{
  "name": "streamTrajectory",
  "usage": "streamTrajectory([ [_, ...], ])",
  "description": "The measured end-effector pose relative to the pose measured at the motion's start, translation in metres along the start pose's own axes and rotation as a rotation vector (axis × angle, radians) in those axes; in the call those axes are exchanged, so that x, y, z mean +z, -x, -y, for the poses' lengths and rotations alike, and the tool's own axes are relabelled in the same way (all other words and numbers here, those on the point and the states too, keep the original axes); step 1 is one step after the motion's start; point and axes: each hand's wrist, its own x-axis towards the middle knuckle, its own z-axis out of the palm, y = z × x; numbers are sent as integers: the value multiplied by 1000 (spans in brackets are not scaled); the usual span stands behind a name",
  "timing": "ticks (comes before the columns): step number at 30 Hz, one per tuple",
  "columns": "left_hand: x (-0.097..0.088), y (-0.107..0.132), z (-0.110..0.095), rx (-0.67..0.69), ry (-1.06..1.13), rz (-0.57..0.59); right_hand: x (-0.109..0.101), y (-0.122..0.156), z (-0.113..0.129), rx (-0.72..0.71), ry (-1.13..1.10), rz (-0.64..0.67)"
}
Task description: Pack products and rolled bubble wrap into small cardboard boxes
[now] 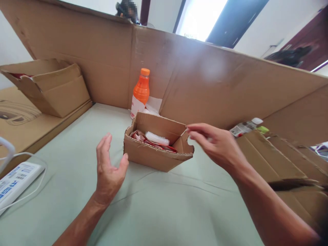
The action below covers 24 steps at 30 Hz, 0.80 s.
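In the middle of the table stands a small open cardboard box [146,153] with notched ends. Inside it lie a white wrapped bundle [156,138] and red packaging [167,147], partly hidden by the front wall. My left hand [110,167] is open, palm toward the box, thumb and fingers spread just off its left end. At the other end, my right hand [214,143] reaches to the box's back right corner, fingers stretched out and thumb a little apart. Its fingertips are at the rim; whether they touch it I cannot tell.
Behind the box stands an orange bottle [141,91] near a tall cardboard wall [205,78]. Another cardboard box [61,89] sits at left, above a white power strip [20,181] with a cable. At right are cardboard boxes [266,157] and a clear bottle [246,127].
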Motion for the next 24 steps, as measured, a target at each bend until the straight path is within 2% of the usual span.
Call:
streamTrajectory([
  [1, -2, 2, 4, -94, 39, 49, -5, 18, -14, 78, -50, -114],
  [3, -1, 7, 12, -250, 120, 154, 2, 51, -41, 199, -144, -184],
  [6, 13, 6, 20, -373, 258, 279, 47, 78, -61, 202, -257, 33],
  [7, 20, 3, 22, -398, 302, 303, 65, 80, -60, 189, -281, 100],
  [9, 32, -4, 22, -436, 354, 318, 92, 78, -55, 198, -316, 155],
  [11, 39, -6, 17, -452, 364, 309, 103, 78, -51, 231, -333, 143],
  [13, 37, 3, 5, -441, 362, 310, 98, 85, -54, 249, -341, 128],
  [15, 23, 25, -9, -414, 357, 340, 85, 101, -60, 257, -331, 117],
  [18, -16, 71, -21, -378, 279, 371, 72, 130, -59, 265, -344, 129],
  [21, -60, 101, -9, -369, 169, 326, 82, 142, -39, 208, -446, 168],
  [24, -91, 104, 11, -408, 113, 305, 107, 134, -14, 163, -573, 213],
])
